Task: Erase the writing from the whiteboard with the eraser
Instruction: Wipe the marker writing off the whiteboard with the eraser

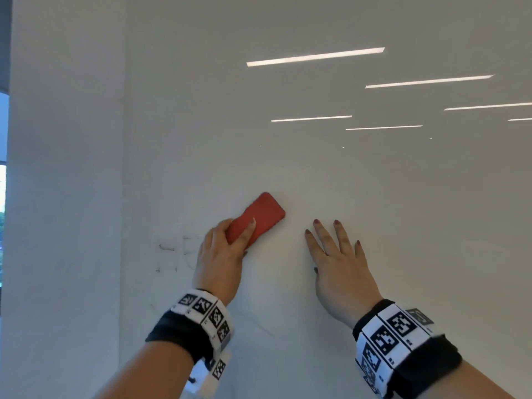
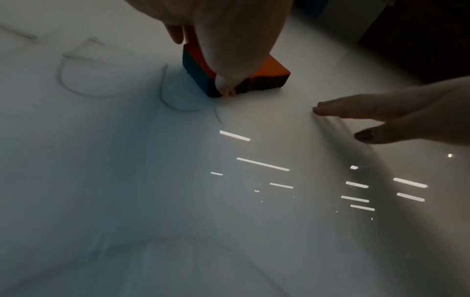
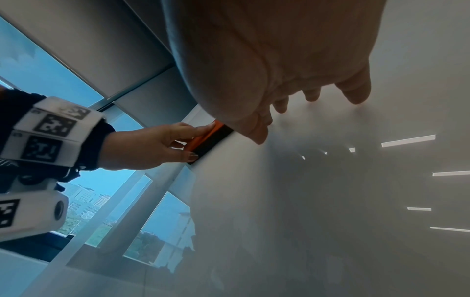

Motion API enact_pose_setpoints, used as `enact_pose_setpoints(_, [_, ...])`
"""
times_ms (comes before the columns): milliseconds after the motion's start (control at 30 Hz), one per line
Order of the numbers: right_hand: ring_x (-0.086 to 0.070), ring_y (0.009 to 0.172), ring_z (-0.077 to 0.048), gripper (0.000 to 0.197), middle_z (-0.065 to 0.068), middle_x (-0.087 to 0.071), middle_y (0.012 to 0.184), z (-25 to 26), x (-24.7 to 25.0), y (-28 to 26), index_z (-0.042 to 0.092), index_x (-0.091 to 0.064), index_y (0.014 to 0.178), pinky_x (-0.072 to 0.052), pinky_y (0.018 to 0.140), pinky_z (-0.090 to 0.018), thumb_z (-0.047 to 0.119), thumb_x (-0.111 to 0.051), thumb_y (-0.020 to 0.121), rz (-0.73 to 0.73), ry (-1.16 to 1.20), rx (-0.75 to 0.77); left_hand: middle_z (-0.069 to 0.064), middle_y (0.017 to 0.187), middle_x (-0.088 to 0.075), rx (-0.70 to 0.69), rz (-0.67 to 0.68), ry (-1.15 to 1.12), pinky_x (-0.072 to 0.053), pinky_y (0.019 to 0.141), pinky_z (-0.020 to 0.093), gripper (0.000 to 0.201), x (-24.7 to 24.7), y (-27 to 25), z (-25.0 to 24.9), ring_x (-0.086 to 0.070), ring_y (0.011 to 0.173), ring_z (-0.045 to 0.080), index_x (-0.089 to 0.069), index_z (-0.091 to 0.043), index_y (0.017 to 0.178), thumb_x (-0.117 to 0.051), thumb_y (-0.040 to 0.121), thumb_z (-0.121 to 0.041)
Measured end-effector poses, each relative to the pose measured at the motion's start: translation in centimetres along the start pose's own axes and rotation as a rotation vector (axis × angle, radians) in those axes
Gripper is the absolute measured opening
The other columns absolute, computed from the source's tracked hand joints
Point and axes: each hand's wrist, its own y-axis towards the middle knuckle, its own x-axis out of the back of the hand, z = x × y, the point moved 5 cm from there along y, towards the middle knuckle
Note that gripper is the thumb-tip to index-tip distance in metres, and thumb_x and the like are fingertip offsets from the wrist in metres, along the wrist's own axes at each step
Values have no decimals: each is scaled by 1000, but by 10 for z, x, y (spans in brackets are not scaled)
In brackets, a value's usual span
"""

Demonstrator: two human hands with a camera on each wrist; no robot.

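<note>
A glossy whiteboard (image 1: 345,182) fills the head view. My left hand (image 1: 221,254) grips a red eraser (image 1: 259,214) with a dark felt underside (image 2: 254,86) and holds it flat against the board. Faint grey writing (image 1: 175,254) sits just left of that hand, and its curved strokes (image 2: 81,80) show beside the eraser (image 2: 274,68) in the left wrist view. My right hand (image 1: 336,254) lies flat on the board to the right of the eraser, fingers (image 3: 356,90) spread and straight. The right wrist view shows the left hand (image 3: 152,144) on the eraser (image 3: 206,138).
A plain white wall or pillar (image 1: 66,197) borders the board on the left, with a window strip (image 1: 3,197) beyond it. Reflected ceiling lights (image 1: 316,56) streak the upper right of the board. Windows (image 3: 50,70) with buildings outside appear in the right wrist view.
</note>
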Motion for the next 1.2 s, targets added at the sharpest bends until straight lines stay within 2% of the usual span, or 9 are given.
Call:
enact_pose_setpoints(167, [28, 141, -28, 71, 5, 26, 156, 5, -2, 2, 25, 12, 151, -1, 116, -51, 13, -32, 96, -16, 12, -27, 15, 130, -43, 6, 1, 13, -49, 89, 48, 71, 0, -6, 10, -47, 112, 35, -37, -33, 140, -68, 81, -9])
enact_pose_setpoints(333, [26, 141, -30, 71, 4, 26, 156, 14, -6, 4, 25, 12, 151, -2, 117, -51, 16, -32, 97, -36, 23, -50, 15, 128, -43, -34, 40, 23, -51, 86, 47, 78, -16, -58, 13, -48, 109, 35, -38, -33, 138, -74, 74, -8])
enact_pose_setpoints(500, [24, 143, -26, 71, 6, 23, 157, 28, -10, 5, 27, 8, 152, -1, 116, -53, 14, -33, 96, -55, 17, -14, 13, 126, -45, -21, 107, 38, -53, 84, 47, 87, -26, -97, 23, -50, 107, 34, -39, -35, 138, -80, 66, -7])
enact_pose_setpoints(633, [26, 142, -29, 70, 5, 23, 157, 38, -14, 9, 29, 9, 151, 0, 116, -54, 16, -33, 96, -73, 13, -22, 14, 125, -48, -66, 68, 52, -50, 86, 47, 86, -14, -76, 31, -51, 107, 35, -40, -34, 136, -80, 66, -5])
enact_pose_setpoints(733, [22, 143, -29, 72, 2, 19, 158, 42, -16, 12, 28, 6, 152, 0, 114, -54, 16, -35, 95, -94, 2, -36, 18, 125, -48, -10, 4, 35, -49, 86, 50, 77, 4, -36, 50, -51, 106, 38, -42, -32, 136, -76, 72, -6])
enact_pose_setpoints(867, [-3, 146, -32, 77, -2, -9, 160, 51, -20, 17, 24, -20, 152, -17, 110, -59, 12, -54, 84, -157, -13, -22, 17, 127, -46, -20, -21, 64, -46, 88, 52, 69, 19, 1, 69, -49, 108, 38, -43, -31, 138, -71, 78, -9])
enact_pose_setpoints(1067, [22, 143, -28, 77, 4, 17, 159, 59, -27, 21, 28, 5, 152, -2, 113, -56, 13, -40, 92, -132, -4, -26, 18, 126, -44, 3, -44, 40, -48, 83, 52, 73, 11, -15, 66, -47, 106, 38, -43, -30, 137, -74, 75, -8])
enact_pose_setpoints(1200, [14, 145, -30, 77, 3, 8, 160, 61, -29, 19, 27, -5, 153, -10, 113, -58, 13, -46, 90, -151, 17, -43, 16, 126, -43, -45, 22, 39, -50, 82, 51, 83, -4, -61, 66, -48, 105, 37, -39, -34, 137, -78, 69, -8])
